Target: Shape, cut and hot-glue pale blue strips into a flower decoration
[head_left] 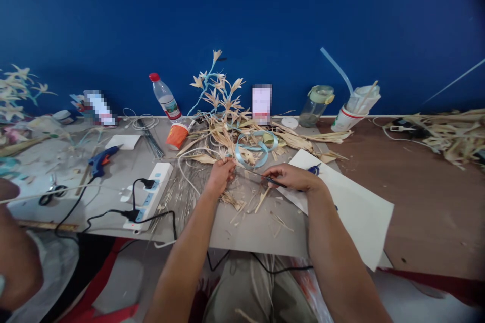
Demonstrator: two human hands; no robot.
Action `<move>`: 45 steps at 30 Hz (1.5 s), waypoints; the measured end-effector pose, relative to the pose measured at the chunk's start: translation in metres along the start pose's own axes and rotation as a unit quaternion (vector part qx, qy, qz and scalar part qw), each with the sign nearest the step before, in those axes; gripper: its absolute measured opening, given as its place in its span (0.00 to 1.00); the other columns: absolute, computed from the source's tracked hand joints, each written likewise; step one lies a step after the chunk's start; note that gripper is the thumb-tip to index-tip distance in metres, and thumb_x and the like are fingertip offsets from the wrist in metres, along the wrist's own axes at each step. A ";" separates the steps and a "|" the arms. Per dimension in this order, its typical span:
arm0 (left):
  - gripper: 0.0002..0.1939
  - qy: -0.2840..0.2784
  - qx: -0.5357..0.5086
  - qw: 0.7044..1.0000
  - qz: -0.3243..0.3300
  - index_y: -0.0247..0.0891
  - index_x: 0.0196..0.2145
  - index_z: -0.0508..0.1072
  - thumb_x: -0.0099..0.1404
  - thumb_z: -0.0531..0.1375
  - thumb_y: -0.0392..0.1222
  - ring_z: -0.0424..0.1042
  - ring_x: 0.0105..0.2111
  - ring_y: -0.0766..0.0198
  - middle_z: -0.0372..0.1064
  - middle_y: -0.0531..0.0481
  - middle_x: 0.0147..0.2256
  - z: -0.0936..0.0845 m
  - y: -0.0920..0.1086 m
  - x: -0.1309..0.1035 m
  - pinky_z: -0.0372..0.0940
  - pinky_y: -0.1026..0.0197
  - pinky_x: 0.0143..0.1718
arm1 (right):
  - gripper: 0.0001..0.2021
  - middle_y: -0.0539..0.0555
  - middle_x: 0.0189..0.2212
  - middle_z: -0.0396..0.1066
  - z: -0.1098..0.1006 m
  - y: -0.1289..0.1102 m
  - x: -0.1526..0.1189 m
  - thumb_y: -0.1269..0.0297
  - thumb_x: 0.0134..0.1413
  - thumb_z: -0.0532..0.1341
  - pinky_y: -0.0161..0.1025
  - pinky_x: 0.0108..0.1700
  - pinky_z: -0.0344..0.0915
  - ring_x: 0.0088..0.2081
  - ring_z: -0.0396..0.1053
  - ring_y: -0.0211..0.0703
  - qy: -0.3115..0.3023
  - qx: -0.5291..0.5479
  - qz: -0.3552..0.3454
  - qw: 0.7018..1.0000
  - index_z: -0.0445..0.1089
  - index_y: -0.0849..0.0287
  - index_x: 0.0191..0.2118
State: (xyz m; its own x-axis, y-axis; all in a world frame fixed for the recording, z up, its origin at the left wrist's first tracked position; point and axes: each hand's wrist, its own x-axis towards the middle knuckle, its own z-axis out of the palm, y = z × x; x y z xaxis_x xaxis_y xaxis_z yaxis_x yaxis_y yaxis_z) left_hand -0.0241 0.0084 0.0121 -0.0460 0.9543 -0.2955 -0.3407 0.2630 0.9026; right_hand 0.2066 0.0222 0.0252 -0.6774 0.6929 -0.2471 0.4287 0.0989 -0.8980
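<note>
Edges: blue wall [242, 20] closes off the far side; near edge of the gray mat [261, 239] passes below both forearms. White sheet [350, 212] lies aslant, one corner at the near edge. Room for moving is widest over the brown tabletop [413, 212], right of the sheet; leftward, a power strip [151, 197] and wires crowd the left forearm.

Hands: left hand [222, 176] nearly closed, fingertips pinched together; the small piece between them cannot be made out. Right hand [290, 177] curled around a slim black-handled tool [278, 182], thin end toward the left hand; type partly hidden. Dried husk strips [223, 133] lie just beyond the hands; scraps [235, 202] below.

Counts: husk-flower sprays, 2 (center [215, 93], left edge [18, 88]); paper cups, 2 (orange [176, 136], white-red [345, 118]); red-capped bottle [166, 98], 1; phones, 2 (upright [262, 104], leaning [100, 106]); black plugs in strip, 2; loose black-handled scissors [53, 193], 1.
</note>
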 end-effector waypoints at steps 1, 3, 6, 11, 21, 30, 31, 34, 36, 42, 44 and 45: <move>0.09 -0.002 0.000 1.000 0.001 0.35 0.21 0.65 0.44 0.63 0.38 0.47 0.13 0.77 0.53 0.60 0.15 0.000 0.000 0.000 0.46 0.69 0.14 | 0.18 0.53 0.38 0.75 0.000 0.001 0.000 0.56 0.46 0.62 0.38 0.43 0.64 0.38 0.70 0.43 -0.003 -0.001 -0.002 1.000 0.73 0.58 0.43; 0.09 -0.004 0.001 1.000 0.002 0.35 0.21 0.65 0.44 0.63 0.38 0.46 0.13 0.77 0.53 0.60 0.15 0.000 0.000 0.000 0.46 0.69 0.14 | 0.18 0.53 0.36 0.76 0.000 0.003 0.001 0.56 0.46 0.62 0.38 0.42 0.65 0.37 0.70 0.43 -0.003 -0.006 -0.003 1.000 0.73 0.58 0.43; 0.09 0.004 0.005 1.000 0.001 0.35 0.22 0.65 0.44 0.63 0.38 0.46 0.13 0.77 0.52 0.60 0.15 0.000 0.000 0.000 0.46 0.69 0.15 | 0.18 0.53 0.38 0.76 0.000 0.005 0.000 0.57 0.45 0.62 0.38 0.41 0.65 0.37 0.71 0.43 0.005 -0.020 0.004 1.000 0.74 0.58 0.43; 0.10 0.032 -0.016 0.999 0.029 0.35 0.23 0.65 0.45 0.63 0.40 0.48 0.13 0.77 0.53 0.61 0.16 -0.001 0.000 0.002 0.47 0.69 0.16 | 0.22 0.53 0.36 0.76 -0.005 -0.004 -0.007 0.55 0.46 0.62 0.38 0.40 0.65 0.36 0.71 0.44 0.022 -0.045 0.011 0.999 0.72 0.57 0.47; 0.12 0.035 -0.004 0.998 0.045 0.34 0.24 0.65 0.46 0.65 0.41 0.48 0.14 0.77 0.53 0.61 0.16 0.001 -0.002 0.003 0.48 0.68 0.16 | 0.20 0.56 0.37 0.74 0.007 -0.005 0.015 0.58 0.46 0.61 0.53 0.52 0.52 0.50 0.61 0.57 0.390 -0.239 0.078 0.886 0.72 0.50 0.48; 0.13 0.012 -0.021 0.999 0.031 0.34 0.25 0.65 0.45 0.65 0.41 0.48 0.13 0.78 0.54 0.61 0.16 0.003 -0.002 0.000 0.48 0.68 0.16 | 0.22 0.58 0.44 0.71 0.017 -0.007 0.021 0.57 0.50 0.57 0.53 0.50 0.52 0.52 0.59 0.57 0.396 -0.311 0.174 0.846 0.67 0.50 0.53; 0.13 0.008 -0.022 0.999 0.029 0.34 0.25 0.65 0.45 0.65 0.41 0.47 0.13 0.78 0.54 0.61 0.16 0.003 -0.002 0.000 0.48 0.68 0.16 | 0.24 0.60 0.46 0.69 0.018 -0.006 0.022 0.56 0.49 0.58 0.53 0.50 0.52 0.54 0.56 0.58 0.384 -0.330 0.187 0.842 0.66 0.51 0.54; 0.12 -0.001 -0.031 0.999 0.023 0.34 0.25 0.66 0.46 0.65 0.41 0.46 0.12 0.79 0.55 0.61 0.16 0.003 -0.001 -0.001 0.48 0.69 0.16 | 0.29 0.63 0.52 0.63 0.023 -0.002 0.025 0.54 0.48 0.58 0.56 0.51 0.50 0.58 0.49 0.61 0.346 -0.361 0.204 0.841 0.60 0.54 0.58; 0.12 -0.006 -0.038 0.999 0.019 0.34 0.26 0.66 0.46 0.65 0.41 0.46 0.12 0.79 0.56 0.61 0.16 0.004 0.000 -0.002 0.48 0.69 0.16 | 0.30 0.63 0.53 0.62 0.025 0.000 0.027 0.53 0.48 0.57 0.56 0.52 0.49 0.59 0.47 0.61 0.330 -0.363 0.206 0.847 0.59 0.54 0.59; 0.12 -0.019 -0.040 0.999 0.017 0.34 0.25 0.66 0.46 0.65 0.41 0.46 0.12 0.79 0.56 0.61 0.16 0.005 -0.001 -0.003 0.47 0.69 0.16 | 0.28 0.62 0.52 0.60 0.031 -0.002 0.027 0.54 0.50 0.57 0.57 0.53 0.47 0.59 0.45 0.63 0.372 -0.378 0.197 0.824 0.60 0.51 0.58; 0.12 -0.020 -0.039 0.999 0.017 0.34 0.26 0.66 0.47 0.65 0.41 0.46 0.12 0.79 0.56 0.61 0.16 0.005 -0.002 -0.003 0.48 0.69 0.16 | 0.28 0.63 0.52 0.59 0.034 -0.003 0.028 0.54 0.50 0.57 0.58 0.53 0.46 0.59 0.43 0.65 0.385 -0.384 0.196 0.816 0.60 0.51 0.58; 0.12 -0.021 -0.038 0.999 0.017 0.34 0.26 0.66 0.47 0.65 0.41 0.46 0.12 0.79 0.56 0.61 0.16 0.005 -0.003 -0.003 0.48 0.69 0.16 | 0.28 0.63 0.52 0.59 0.035 -0.003 0.028 0.55 0.50 0.57 0.58 0.53 0.46 0.59 0.43 0.66 0.385 -0.387 0.195 0.815 0.60 0.51 0.58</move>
State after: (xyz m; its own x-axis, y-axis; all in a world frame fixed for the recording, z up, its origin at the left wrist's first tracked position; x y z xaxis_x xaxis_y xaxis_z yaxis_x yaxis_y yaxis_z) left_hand -0.0184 0.0059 0.0122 -0.0201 0.9681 -0.2499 -0.4093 0.2200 0.8855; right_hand 0.1653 0.0162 0.0081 0.0484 0.9927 0.1108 0.9720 -0.0213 -0.2338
